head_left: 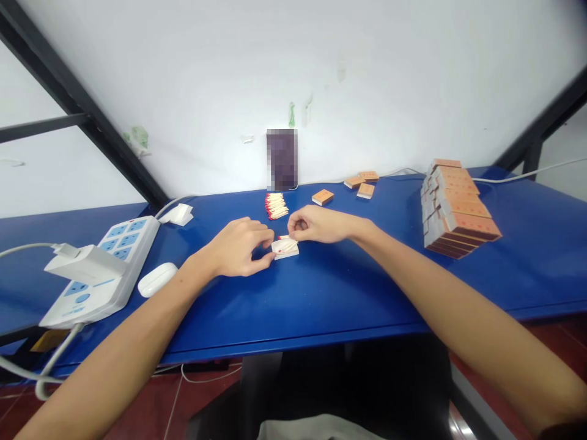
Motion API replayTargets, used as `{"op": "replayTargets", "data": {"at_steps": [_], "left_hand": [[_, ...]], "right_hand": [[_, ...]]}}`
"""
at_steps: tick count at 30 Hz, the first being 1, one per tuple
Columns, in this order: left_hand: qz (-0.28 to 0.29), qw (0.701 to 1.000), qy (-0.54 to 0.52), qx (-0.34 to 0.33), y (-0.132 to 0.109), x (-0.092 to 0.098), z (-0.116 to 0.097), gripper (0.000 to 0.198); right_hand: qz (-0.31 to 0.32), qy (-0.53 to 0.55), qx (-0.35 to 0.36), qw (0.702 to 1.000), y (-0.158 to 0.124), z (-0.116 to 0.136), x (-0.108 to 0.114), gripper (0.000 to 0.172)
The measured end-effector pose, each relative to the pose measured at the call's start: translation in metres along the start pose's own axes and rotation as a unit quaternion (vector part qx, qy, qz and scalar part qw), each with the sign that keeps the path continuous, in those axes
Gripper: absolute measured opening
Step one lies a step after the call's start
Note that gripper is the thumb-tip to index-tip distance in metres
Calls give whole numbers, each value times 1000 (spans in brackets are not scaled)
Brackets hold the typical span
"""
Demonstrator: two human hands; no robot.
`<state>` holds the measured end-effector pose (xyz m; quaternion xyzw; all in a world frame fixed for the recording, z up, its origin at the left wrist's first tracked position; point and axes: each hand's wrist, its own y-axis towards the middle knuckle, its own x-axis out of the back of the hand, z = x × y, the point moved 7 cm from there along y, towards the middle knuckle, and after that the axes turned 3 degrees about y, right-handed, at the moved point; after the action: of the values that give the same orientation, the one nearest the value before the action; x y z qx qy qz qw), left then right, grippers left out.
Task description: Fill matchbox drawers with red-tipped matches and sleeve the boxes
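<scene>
Left hand (242, 247): we reach in from the lower left, fingers curled, thumb tip at the near left corner of the tray (288, 254); we cannot tell whether it grips.
Right hand (316, 224): we bend it inward over the tray's far right side, fingertips drawn together beside a red-headed match (284, 237); we cannot tell whether they pinch it.
Printing: we see red marks on the stacked boxes (463, 205) and blue lettering on the strip (103, 269), all too small to read.
Tray: on the bench (330, 305), between our hands, matches inside.
Match pile (276, 206): just beyond our hands, red heads leftward.
</scene>
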<state>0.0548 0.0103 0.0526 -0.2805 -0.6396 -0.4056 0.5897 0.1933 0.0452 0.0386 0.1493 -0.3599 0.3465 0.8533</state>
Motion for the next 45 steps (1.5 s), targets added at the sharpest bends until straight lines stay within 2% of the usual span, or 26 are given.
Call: {"op": "replayTargets", "data": {"at_steps": [4,7,11,16,23,30,38,42,45], "left_hand": [[36,999,-8,-7,1,-5,-3,19],[44,999,-12,-12,1,-8,-5,22],[39,999,-21,-12,1,-8,-5,22],[34,998,-59,9,1,-8,-2,25],[39,975,-208,67,1,-15,9,31],[13,956,-271,112,1,-22,19,37],[-3,949,-290,128,1,-17,22,40],[4,955,-275,110,1,-19,20,33],[-7,964,-244,103,-1,-19,21,26]], "right_hand": [[4,17,3,1000,1,-1,0,24],[7,28,-37,999,-1,-11,5,36],[53,-3,-58,997,-3,-16,1,48],[66,-10,-24,998,0,-11,-5,39],[54,3,-6,999,1,-10,-8,39],[37,-10,-10,999,0,-7,-7,38],[-2,2,2,1000,0,-4,0,43],[-39,10,0,999,-1,-6,8,27],[-19,-3,-16,1000,-1,-12,6,18]]}}
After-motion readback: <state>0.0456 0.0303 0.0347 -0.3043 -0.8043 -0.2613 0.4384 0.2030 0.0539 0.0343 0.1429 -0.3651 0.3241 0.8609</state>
